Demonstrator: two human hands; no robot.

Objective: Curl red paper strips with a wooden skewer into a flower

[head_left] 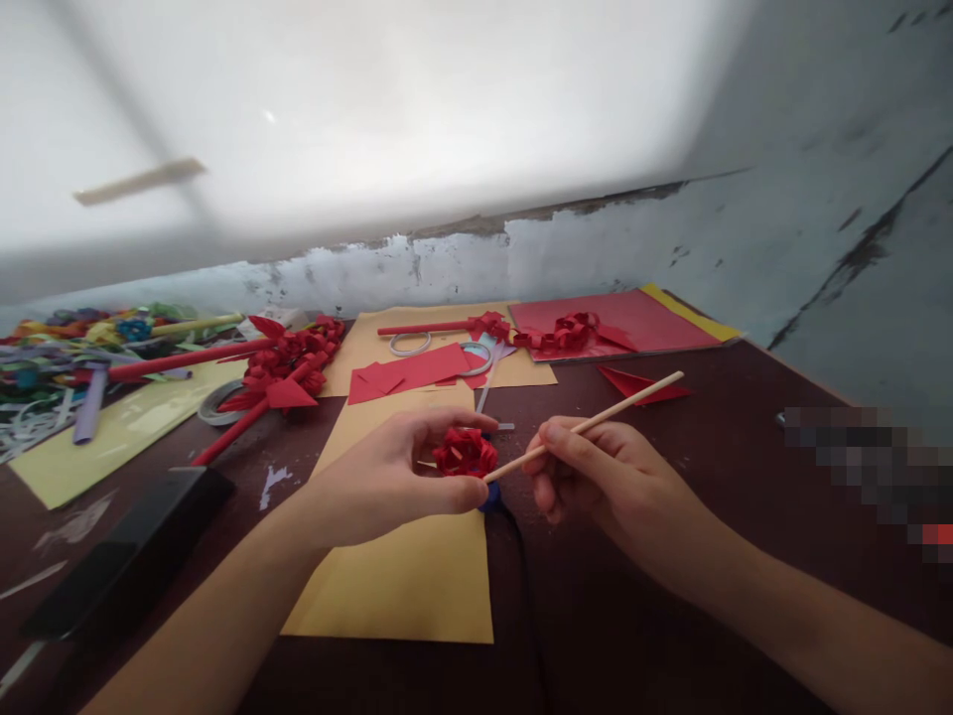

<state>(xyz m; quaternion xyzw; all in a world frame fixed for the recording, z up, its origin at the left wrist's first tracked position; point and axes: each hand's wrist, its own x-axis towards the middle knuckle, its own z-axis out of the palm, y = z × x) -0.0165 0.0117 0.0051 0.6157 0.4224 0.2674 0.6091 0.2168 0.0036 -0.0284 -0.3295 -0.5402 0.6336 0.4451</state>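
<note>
My left hand [417, 477] holds a small red paper flower [466, 454] of curled strips between thumb and fingers. In my right hand [596, 467] is a thin wooden stick [632, 398], gripped like a pencil. Its lower tip meets the flower's near edge, close to my left thumb; whether it touches the paper I cannot tell. Just behind the flower, partly hidden, a clear glue stick [487, 382] slants up from a blue tool [491, 496], which may be a glue gun. A black cord runs from it toward me.
Tan paper [402, 586] lies under my hands. Red paper flowers on stems [290, 367] and a tape roll [221, 402] are at left, near coloured strips [45, 367]. Behind are red strips [409, 372] and a red sheet [632, 308]. A black box [134, 546] stands front left.
</note>
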